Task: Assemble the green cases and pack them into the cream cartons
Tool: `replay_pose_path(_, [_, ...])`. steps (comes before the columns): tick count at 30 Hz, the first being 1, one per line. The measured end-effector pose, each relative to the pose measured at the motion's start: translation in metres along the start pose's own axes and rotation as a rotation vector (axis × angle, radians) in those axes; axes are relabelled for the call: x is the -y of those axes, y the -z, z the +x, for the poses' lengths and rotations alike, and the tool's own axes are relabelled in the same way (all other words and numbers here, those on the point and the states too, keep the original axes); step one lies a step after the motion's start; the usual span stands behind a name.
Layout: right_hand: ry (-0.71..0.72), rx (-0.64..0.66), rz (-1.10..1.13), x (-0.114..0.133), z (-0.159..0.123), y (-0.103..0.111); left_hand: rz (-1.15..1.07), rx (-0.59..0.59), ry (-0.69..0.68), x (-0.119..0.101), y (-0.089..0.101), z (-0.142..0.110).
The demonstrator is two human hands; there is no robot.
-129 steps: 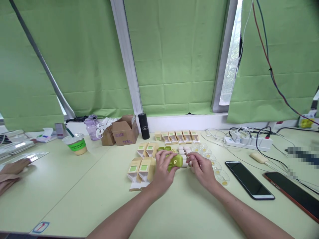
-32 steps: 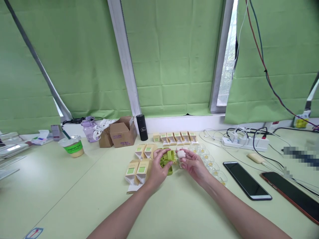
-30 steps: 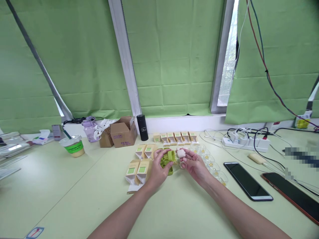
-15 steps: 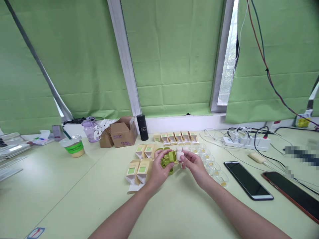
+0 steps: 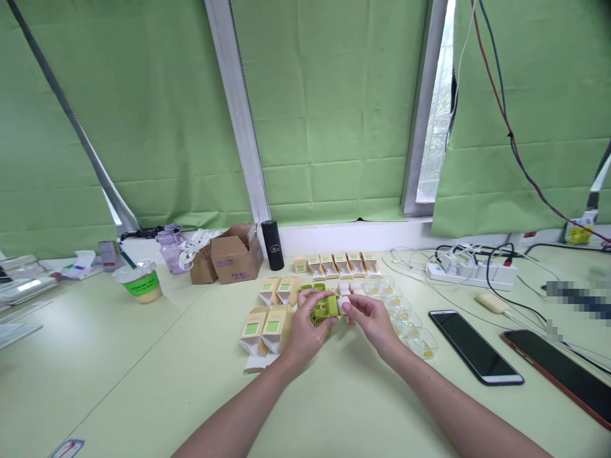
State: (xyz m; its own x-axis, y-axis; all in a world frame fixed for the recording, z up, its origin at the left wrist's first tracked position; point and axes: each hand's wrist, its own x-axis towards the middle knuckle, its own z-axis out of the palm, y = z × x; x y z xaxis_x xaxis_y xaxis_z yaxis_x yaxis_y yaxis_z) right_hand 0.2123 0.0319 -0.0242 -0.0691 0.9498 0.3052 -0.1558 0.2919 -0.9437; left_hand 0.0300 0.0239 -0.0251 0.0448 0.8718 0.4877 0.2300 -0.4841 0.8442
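Between the fingers of my left hand point(image 5: 308, 327) is a small green plastic holder point(image 5: 326, 308), held sideways above the table. My right hand point(image 5: 375, 321) pinches a small white block point(image 5: 342, 305), and its left end meets the green holder's open side. Behind and under my hands lie more green pieces point(image 5: 312, 287), partly hidden. Several white blocks point(image 5: 352, 288) rest just beyond my right fingers. Clear plastic cases point(image 5: 405, 315) with yellow dots stand in rows to the right of my right hand. Open cardboard boxes point(image 5: 273, 326) with green labels stand left of my left hand.
A row of small open boxes point(image 5: 341, 266) lines the back. A brown carton point(image 5: 237, 259), a black bottle point(image 5: 272, 245) and a lidded drink cup point(image 5: 142, 282) stand at back left. Two phones, one a black-screened phone point(image 5: 476, 346), and a power strip point(image 5: 472, 273) with cables lie right.
My right hand has moved slightly left, bringing the white block up against the green holder. The holder has turned a little in my left hand.
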Motion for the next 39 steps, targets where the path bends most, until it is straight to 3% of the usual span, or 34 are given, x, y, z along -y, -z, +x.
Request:
replay_pose_path(6, [-0.002, 0.042, -0.014, 0.001, 0.000, 0.001, 0.038, 0.013, -0.023, 0.000, 0.000, -0.001])
replay_pose_path(18, [0.044, -0.010, -0.079, -0.008, -0.003, -0.003, 0.050, 0.009, -0.109, 0.005, -0.002, -0.001])
replay_pose_path(25, [0.067, -0.014, -0.069, -0.011, -0.005, -0.004, 0.084, 0.006, -0.090, 0.004, -0.002, -0.002])
replay_pose_path(33, [0.082, -0.039, -0.008, -0.011, -0.005, -0.006, 0.414, -0.044, -0.318, -0.001, -0.007, -0.015])
replay_pose_path(39, [0.088, -0.058, 0.046, -0.018, -0.007, -0.010, 0.518, -0.035, -0.452, 0.004, -0.012, -0.020])
